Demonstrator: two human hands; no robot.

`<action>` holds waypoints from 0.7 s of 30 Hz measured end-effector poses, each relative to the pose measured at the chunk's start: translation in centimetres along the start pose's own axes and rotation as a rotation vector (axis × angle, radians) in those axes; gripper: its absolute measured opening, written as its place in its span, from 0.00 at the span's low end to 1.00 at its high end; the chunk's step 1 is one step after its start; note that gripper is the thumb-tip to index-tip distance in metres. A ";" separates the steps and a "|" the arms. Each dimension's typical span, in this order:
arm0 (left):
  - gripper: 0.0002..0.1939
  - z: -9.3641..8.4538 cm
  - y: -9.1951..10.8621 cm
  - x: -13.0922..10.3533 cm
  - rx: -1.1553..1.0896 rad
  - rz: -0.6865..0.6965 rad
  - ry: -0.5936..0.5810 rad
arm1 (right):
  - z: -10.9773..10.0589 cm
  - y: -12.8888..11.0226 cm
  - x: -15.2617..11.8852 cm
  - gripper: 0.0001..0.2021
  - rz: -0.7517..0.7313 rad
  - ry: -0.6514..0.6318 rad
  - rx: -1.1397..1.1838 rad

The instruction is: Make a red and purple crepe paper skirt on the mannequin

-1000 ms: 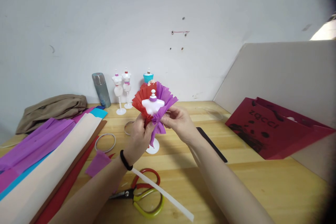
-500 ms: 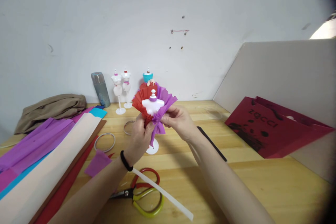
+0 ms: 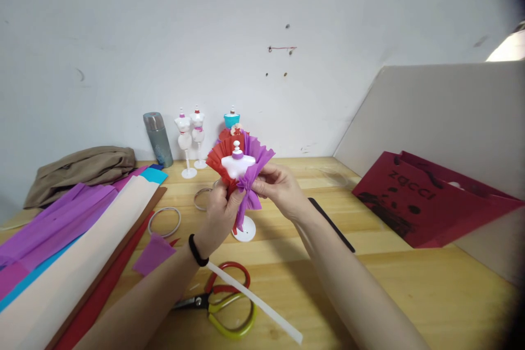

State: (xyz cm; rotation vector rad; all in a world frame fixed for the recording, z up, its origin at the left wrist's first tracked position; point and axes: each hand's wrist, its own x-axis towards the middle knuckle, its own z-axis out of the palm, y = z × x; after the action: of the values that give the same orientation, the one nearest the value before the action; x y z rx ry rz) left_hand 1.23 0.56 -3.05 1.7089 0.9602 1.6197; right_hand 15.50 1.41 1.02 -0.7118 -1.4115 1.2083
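A small white mannequin [image 3: 238, 165] with a purple neck band stands mid-table on a round white base [image 3: 245, 229]. Pleated crepe paper wraps its waist and flares upward, red paper [image 3: 220, 154] on the left and purple paper [image 3: 258, 156] on the right. My left hand [image 3: 221, 205] pinches the gathered paper at the waist from the left, its thumb in front. From the right, my right hand [image 3: 276, 191] pinches the purple paper between thumb and fingers. The gathered ends hang below my fingers; the far-side fingertips are hidden.
Red-and-yellow scissors [image 3: 232, 301] and a white paper strip [image 3: 258, 303] lie in front. Crepe sheets [image 3: 74, 240], tape rings [image 3: 164, 222] and a purple scrap [image 3: 153, 254] are left. Behind stand mannequins [image 3: 185, 139] and a flask [image 3: 158, 139]; a red bag [image 3: 430, 202] sits right.
The mannequin's head has tilted slightly left, and its base has shifted a little to the right. Both hands keep their hold on the paper at the waist.
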 end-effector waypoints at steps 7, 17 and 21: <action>0.08 -0.1 0.3 0.1 0.022 0.027 -0.019 | -0.2 0.1 0.1 0.16 -0.005 -0.004 -0.037; 0.09 -0.1 -0.1 -0.1 0.083 0.063 -0.040 | -0.5 0.4 0.2 0.15 0.028 -0.080 -0.007; 0.09 -0.1 0.0 -0.2 0.136 0.075 -0.028 | -0.8 0.7 0.3 0.14 0.053 -0.100 0.031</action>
State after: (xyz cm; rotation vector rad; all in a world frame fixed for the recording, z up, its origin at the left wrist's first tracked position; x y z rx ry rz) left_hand 1.15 0.44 -3.14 1.8747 1.0247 1.6051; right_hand 16.02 2.11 0.39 -0.6790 -1.4605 1.3202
